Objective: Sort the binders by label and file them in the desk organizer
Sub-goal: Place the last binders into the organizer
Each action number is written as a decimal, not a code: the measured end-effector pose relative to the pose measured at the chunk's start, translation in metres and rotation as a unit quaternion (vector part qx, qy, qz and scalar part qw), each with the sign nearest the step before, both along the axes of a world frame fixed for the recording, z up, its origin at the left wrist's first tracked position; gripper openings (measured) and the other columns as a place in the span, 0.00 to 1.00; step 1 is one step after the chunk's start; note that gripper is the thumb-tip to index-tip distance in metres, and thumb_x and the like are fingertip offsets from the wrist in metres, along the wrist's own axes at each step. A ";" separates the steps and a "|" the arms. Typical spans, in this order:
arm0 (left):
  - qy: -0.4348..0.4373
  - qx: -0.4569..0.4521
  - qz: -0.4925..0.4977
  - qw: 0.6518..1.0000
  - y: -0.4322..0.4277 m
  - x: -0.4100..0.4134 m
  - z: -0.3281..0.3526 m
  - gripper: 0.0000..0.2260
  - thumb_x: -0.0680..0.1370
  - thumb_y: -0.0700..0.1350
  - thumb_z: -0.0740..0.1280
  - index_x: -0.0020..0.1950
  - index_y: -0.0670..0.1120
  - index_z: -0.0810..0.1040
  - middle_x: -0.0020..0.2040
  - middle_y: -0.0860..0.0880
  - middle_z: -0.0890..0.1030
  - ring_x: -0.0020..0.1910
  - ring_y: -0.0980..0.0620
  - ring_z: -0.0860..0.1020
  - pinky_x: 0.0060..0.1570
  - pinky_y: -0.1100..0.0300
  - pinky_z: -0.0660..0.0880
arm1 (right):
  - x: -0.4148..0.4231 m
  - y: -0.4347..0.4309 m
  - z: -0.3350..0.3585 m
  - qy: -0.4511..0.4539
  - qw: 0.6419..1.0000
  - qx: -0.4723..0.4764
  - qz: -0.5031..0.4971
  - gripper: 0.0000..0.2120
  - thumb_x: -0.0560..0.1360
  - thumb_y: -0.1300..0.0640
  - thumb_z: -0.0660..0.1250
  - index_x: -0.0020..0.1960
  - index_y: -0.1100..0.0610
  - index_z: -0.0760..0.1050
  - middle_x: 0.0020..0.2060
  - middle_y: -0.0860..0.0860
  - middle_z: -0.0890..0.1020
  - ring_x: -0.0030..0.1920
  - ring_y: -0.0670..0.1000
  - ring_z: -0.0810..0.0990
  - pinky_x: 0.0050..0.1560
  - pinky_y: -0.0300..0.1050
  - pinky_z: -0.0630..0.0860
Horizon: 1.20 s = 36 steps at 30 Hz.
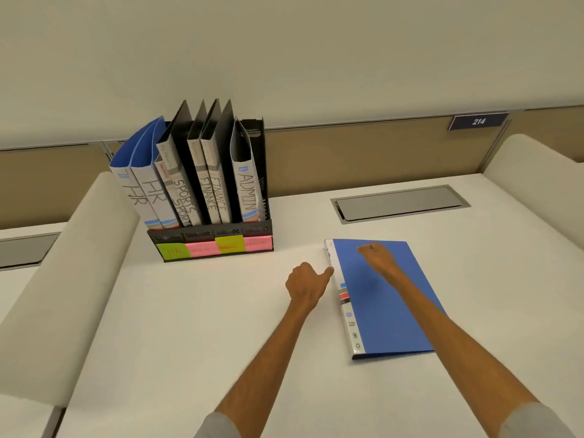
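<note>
A blue binder (382, 298) lies flat on the white desk at the right, its white spine facing left. My left hand (305, 281) sits just left of the spine with fingers curled and the thumb tip touching it. My right hand (376, 252) rests on the blue cover near its far edge, fingers curled under. The black desk organizer (211, 237) stands at the back left. It holds upright binders marked HR (151, 188), SPORTS (183, 197), FINANCE (215, 194) and ADMIN (248, 191). Sticky notes (215, 246) line its front; the leftmost reads HR.
A grey cable hatch (399, 202) is set into the desk behind the blue binder. Padded beige dividers (63, 279) flank the desk left and right. A partition with a plate reading 214 (478, 121) runs along the back.
</note>
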<state>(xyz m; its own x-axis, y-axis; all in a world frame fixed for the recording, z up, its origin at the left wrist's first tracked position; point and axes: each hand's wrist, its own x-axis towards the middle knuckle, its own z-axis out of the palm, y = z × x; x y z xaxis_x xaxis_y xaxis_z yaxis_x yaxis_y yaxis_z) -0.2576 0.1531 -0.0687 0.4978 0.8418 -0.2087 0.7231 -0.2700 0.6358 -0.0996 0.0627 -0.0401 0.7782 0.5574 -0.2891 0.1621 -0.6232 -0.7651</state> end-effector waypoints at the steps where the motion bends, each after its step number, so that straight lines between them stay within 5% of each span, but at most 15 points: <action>1: 0.014 -0.012 -0.010 1.000 -0.006 0.005 -0.004 0.28 0.75 0.66 0.64 0.55 0.40 0.77 0.57 0.43 0.80 0.55 0.43 0.79 0.49 0.55 0.74 | 0.003 -0.007 -0.004 -0.006 1.000 -0.004 -0.003 0.09 0.78 0.52 0.63 0.44 0.56 0.69 0.39 0.52 0.72 0.41 0.52 0.71 0.42 0.45 0.68; 3: 0.044 -0.037 -0.026 0.998 -0.018 0.013 -0.012 0.31 0.73 0.68 0.65 0.55 0.39 0.76 0.64 0.40 0.75 0.59 0.42 0.77 0.52 0.52 0.75 | 0.008 -0.021 -0.013 -0.018 1.000 -0.023 -0.009 0.10 0.78 0.54 0.64 0.43 0.61 0.73 0.41 0.57 0.75 0.42 0.57 0.74 0.43 0.47 0.70; 7: 0.079 -0.064 -0.044 0.994 -0.040 0.026 -0.028 0.33 0.71 0.69 0.67 0.59 0.41 0.75 0.66 0.42 0.69 0.66 0.43 0.68 0.59 0.49 0.70 | 0.011 -0.043 -0.032 -0.034 0.995 -0.091 0.021 0.20 0.78 0.51 0.66 0.65 0.61 0.73 0.64 0.57 0.75 0.63 0.58 0.75 0.62 0.50 0.72; 13: 0.109 -0.025 -0.043 0.993 -0.069 0.040 -0.041 0.35 0.68 0.67 0.70 0.62 0.42 0.72 0.65 0.46 0.68 0.66 0.45 0.64 0.62 0.51 0.65 | 0.005 -0.058 -0.064 -0.113 0.979 -0.150 0.080 0.23 0.77 0.47 0.65 0.69 0.52 0.67 0.69 0.54 0.68 0.68 0.56 0.69 0.67 0.55 0.68; 18: -0.016 -0.095 0.059 0.994 -0.081 0.043 -0.042 0.32 0.63 0.54 0.79 0.58 0.39 0.71 0.59 0.45 0.72 0.60 0.46 0.69 0.54 0.52 0.74 | 0.007 -0.057 -0.077 -0.137 0.976 -0.147 0.080 0.24 0.77 0.44 0.65 0.70 0.50 0.66 0.68 0.53 0.69 0.69 0.56 0.67 0.68 0.55 0.64; 24: -0.231 -0.265 0.206 0.913 -0.096 0.047 -0.033 0.31 0.59 0.35 0.80 0.59 0.40 0.73 0.53 0.43 0.81 0.50 0.43 0.82 0.49 0.47 0.82 | 0.008 -0.052 -0.077 -0.110 0.983 -0.124 0.081 0.25 0.76 0.40 0.64 0.70 0.48 0.66 0.68 0.55 0.68 0.70 0.57 0.65 0.68 0.57 0.62; 31: -0.316 -0.264 0.222 0.884 -0.083 0.035 -0.009 0.25 0.62 0.38 0.79 0.57 0.41 0.79 0.50 0.43 0.85 0.41 0.42 0.85 0.45 0.45 0.83 | 0.019 -0.035 -0.057 -0.074 0.988 -0.085 0.106 0.26 0.75 0.37 0.64 0.68 0.49 0.67 0.68 0.55 0.68 0.70 0.58 0.66 0.68 0.59 0.62; 36: -0.367 -0.209 0.208 0.882 -0.070 0.031 0.030 0.26 0.63 0.38 0.79 0.60 0.42 0.78 0.50 0.44 0.85 0.41 0.43 0.85 0.46 0.43 0.82 | 0.012 -0.006 -0.020 -0.044 0.994 0.018 0.101 0.27 0.76 0.36 0.62 0.68 0.50 0.66 0.66 0.56 0.71 0.65 0.58 0.72 0.64 0.57 0.72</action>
